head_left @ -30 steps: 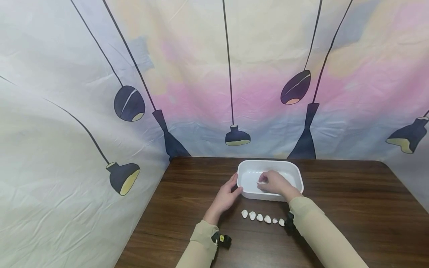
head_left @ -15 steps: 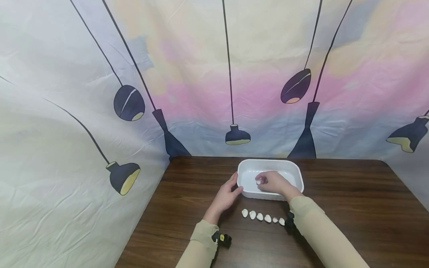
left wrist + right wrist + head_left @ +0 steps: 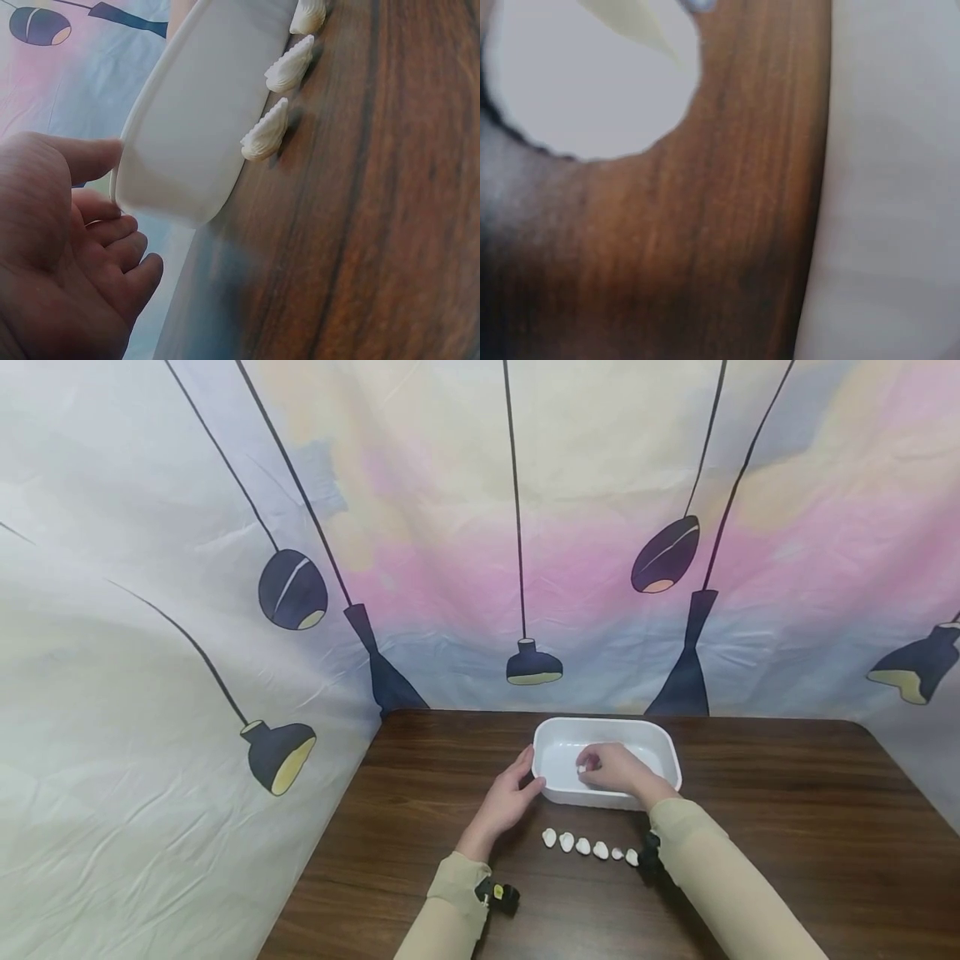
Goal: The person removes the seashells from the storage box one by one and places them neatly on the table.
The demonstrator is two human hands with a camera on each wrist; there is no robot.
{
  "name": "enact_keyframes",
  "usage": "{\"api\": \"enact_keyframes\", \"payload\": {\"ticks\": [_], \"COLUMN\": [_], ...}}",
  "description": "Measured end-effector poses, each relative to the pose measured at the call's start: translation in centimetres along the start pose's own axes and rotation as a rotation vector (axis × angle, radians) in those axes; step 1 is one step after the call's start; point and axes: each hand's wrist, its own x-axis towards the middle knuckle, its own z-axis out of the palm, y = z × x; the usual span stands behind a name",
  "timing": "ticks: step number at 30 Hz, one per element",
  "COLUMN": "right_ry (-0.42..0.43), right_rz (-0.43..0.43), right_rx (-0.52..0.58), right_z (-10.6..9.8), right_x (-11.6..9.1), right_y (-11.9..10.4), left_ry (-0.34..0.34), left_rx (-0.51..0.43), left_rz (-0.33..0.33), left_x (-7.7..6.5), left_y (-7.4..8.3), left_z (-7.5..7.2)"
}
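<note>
A white rectangular dish point(image 3: 553, 752) stands on the table. My left hand point(image 3: 504, 802) holds its left end, the thumb against the near side and fingers round the end; in the left wrist view the thumb and fingertips meet the dish's edge and the other fingers curl below. My right hand point(image 3: 617, 770) reaches inside the dish and pinches a small white seashell point(image 3: 582, 769), mostly covered by the fingers. In front of the dish, several white seashells point(image 3: 567, 842) lie in a row. One shell point(image 3: 592, 82) fills the right wrist view's upper left, blurred; the right hand is out of that view.
The dark wood table point(image 3: 780, 827) runs back to a fabric backdrop point(image 3: 450, 568) printed with hanging lamps. Black wrist cameras sit on both wrists; the right one point(image 3: 651, 858) is close to the right end of the shell row.
Between the right fingers the small shell has turned slightly, while that hand stays inside the dish. Left hand, dish and shell row keep their places; the head view has shifted a little.
</note>
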Motion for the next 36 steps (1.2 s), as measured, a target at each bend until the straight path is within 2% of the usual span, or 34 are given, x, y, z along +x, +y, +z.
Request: {"api": "enact_keyframes", "payload": {"ticks": [8, 12, 16, 23, 31, 36], "right_ry": [0.030, 0.066, 0.099, 0.237, 0.355, 0.407], "right_rz": [0.071, 0.074, 0.031, -0.041, 0.040, 0.045], "right_rx": [0.102, 0.100, 0.090, 0.115, 0.162, 0.192], "right_z": [-1.6, -2.5, -3.2, -4.3, -4.6, -4.5], "right_x": [-0.9, -1.4, -2.1, -4.0, -6.7, -8.3], "right_y": [0.4, 1.1, 1.8, 2.0, 2.1, 1.9], "left_ry": [-0.003, 0.000, -0.001, -0.004, 0.005, 0.006], "left_rx": [-0.003, -0.011, -0.009, -0.007, 0.003, -0.002], "left_rz": [0.005, 0.010, 0.013, 0.022, 0.026, 0.014], "left_x": [0.1, 0.1, 0.1, 0.2, 0.2, 0.2], "left_y": [0.0, -0.1, -0.3, -0.3, -0.2, -0.1], "left_z": [0.1, 0.0, 0.0, 0.0, 0.1, 0.2]}}
